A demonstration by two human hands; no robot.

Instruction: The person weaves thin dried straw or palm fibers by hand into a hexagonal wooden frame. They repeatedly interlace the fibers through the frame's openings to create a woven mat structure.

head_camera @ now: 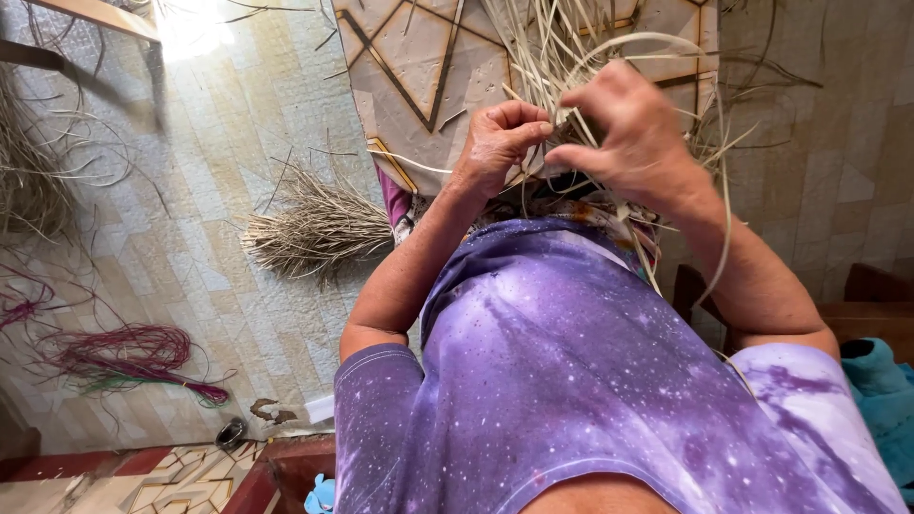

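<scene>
Both hands work close together over the lap: the left hand [497,143] is clenched, its grip pinching the pale, flat, dried straw strands [562,48], and the right hand [624,128] curls over the same bundle, fingertips grasping it. Weaving here goes best with strands kept taut and pinched near the crossing, loose ends fanned clear above the patterned floor mat [419,57].

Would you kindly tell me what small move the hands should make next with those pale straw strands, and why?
Probably the right hand should draw its pinched strand snug toward the left hand. Both hands are closed on the pale, thin straw strands where these meet, while loose ends fan out above over the beige patterned mat, so the work looks slack there. What lies under the fingers is hidden.
</scene>
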